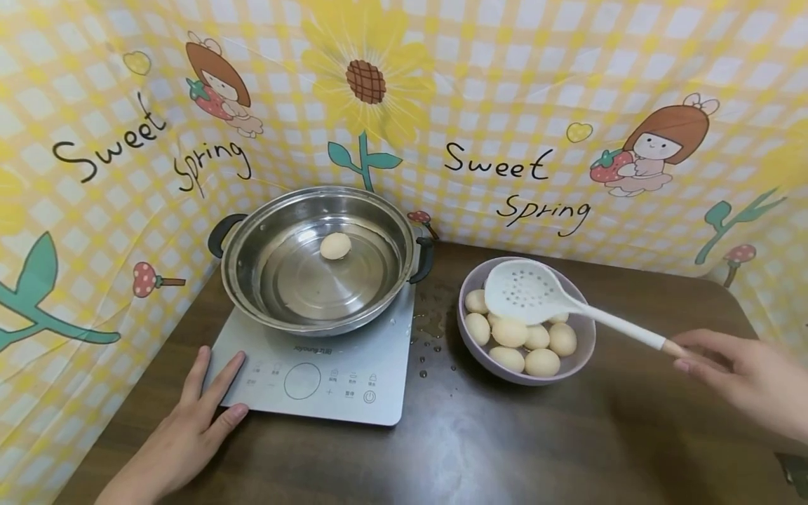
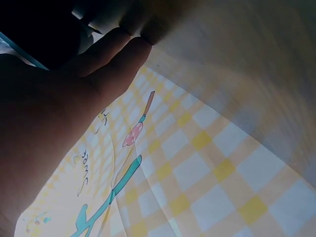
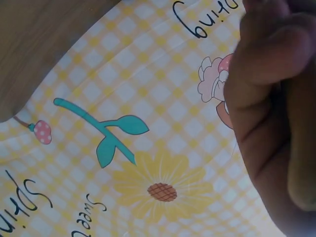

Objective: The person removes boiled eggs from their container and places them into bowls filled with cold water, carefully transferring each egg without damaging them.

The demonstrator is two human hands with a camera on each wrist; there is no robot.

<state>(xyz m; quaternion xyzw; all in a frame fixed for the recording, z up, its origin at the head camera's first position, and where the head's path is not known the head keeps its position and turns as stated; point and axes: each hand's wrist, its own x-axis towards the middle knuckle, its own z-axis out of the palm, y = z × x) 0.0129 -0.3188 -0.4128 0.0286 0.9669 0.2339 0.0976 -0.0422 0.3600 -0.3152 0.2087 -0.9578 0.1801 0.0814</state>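
My right hand grips the wooden end of a white slotted skimmer. The skimmer's perforated head overlaps the back of a lilac bowl in the head view, over several pale eggs. In the right wrist view the curled fingers wrap the handle. Fingers spread, my left hand rests at the front left corner of a white induction cooker. On the cooker stands a steel pot with clear water and one egg in it.
Black side handles stick out from the pot. Water drops lie on the brown table between cooker and bowl. A yellow checked cloth with printed flowers and figures hangs behind and along the left side.
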